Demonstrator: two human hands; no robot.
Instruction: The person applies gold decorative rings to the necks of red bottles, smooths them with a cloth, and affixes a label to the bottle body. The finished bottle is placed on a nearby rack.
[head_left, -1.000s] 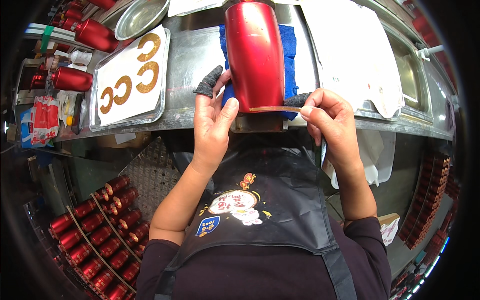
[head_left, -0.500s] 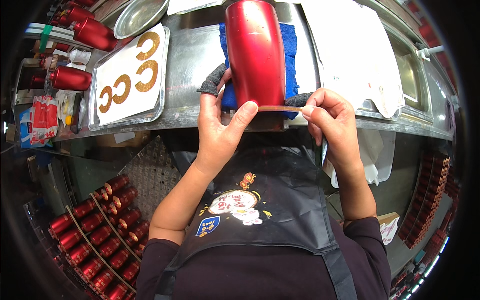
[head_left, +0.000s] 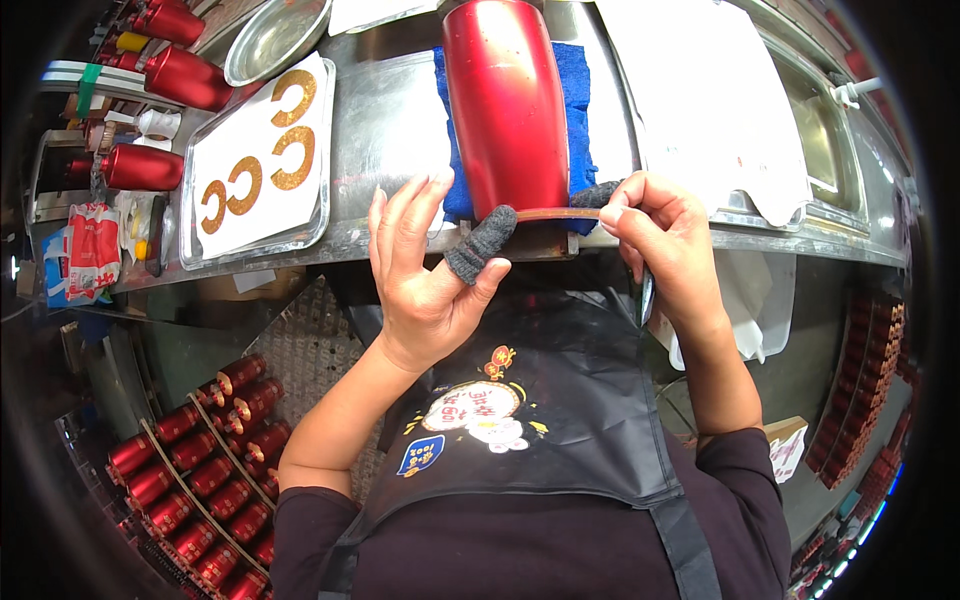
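Observation:
A shiny red metallic bottle-shaped vessel [head_left: 507, 110] lies on a folded blue cloth [head_left: 577, 100], one end toward me. A thin brownish-gold strip [head_left: 558, 213] runs across its near end. My left hand [head_left: 425, 285] is open, fingers spread. Its index fingertip, in a dark grey knitted finger sleeve [head_left: 482, 245], presses at the strip's left end against the vessel. My right hand [head_left: 665, 235] pinches the strip's right end between thumb and finger, and one of its fingers also wears a grey sleeve. A slim dark object with a pale edge [head_left: 646, 298] shows below that palm; its kind is unclear.
At left, a clear tray [head_left: 325, 170] bears a white sheet with several gold C-shaped pieces [head_left: 293, 158]. A metal bowl [head_left: 275, 45] stands behind it. White sheeting [head_left: 720, 110] covers the right side, near a water-filled basin [head_left: 825, 140]. Racked red vessels [head_left: 200, 470] stand lower left.
My left hand has turned and spread its fingers. Its sleeved index fingertip has replaced the thumb at the strip's left end. My right hand keeps its pinch on the strip.

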